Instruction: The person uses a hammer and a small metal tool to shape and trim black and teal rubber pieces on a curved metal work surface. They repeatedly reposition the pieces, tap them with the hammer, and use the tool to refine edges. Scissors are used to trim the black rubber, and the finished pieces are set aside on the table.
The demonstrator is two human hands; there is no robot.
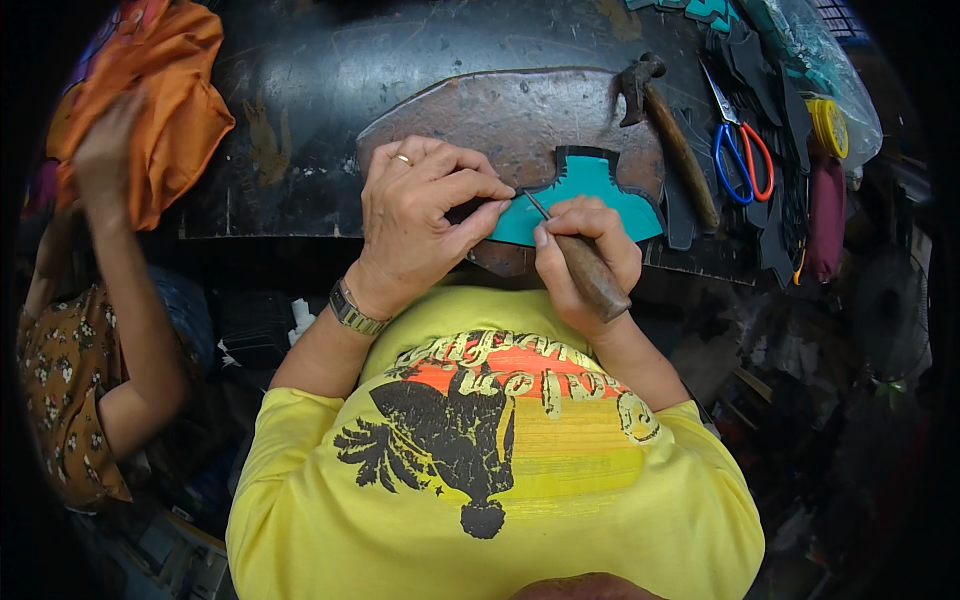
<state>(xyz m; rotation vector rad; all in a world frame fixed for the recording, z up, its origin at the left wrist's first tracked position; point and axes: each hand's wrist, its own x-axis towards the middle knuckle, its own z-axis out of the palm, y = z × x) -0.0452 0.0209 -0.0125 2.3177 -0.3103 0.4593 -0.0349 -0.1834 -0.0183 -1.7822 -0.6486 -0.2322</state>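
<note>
A teal, bottle-necked flat piece [588, 182] with a black edging lies on the brown plate in front of me. My left hand [412, 205], with a ring and a wristwatch, pinches the left edge of this piece between thumb and forefinger. In my right hand [612, 240] is an awl [590, 277], its wooden handle inside my curled fingers. The awl's thin metal point slants up and left over the teal piece, close to my left fingertips. Whether the point touches the edge there I cannot tell.
The worn brown plate [470, 110] rests on a black table [310, 70]. A hammer [678, 145] lies right of it, beside scissors [738, 170] with blue and red handles, dark cut pieces and a yellow spool [827, 128]. At left, another person handles orange cloth [175, 100].
</note>
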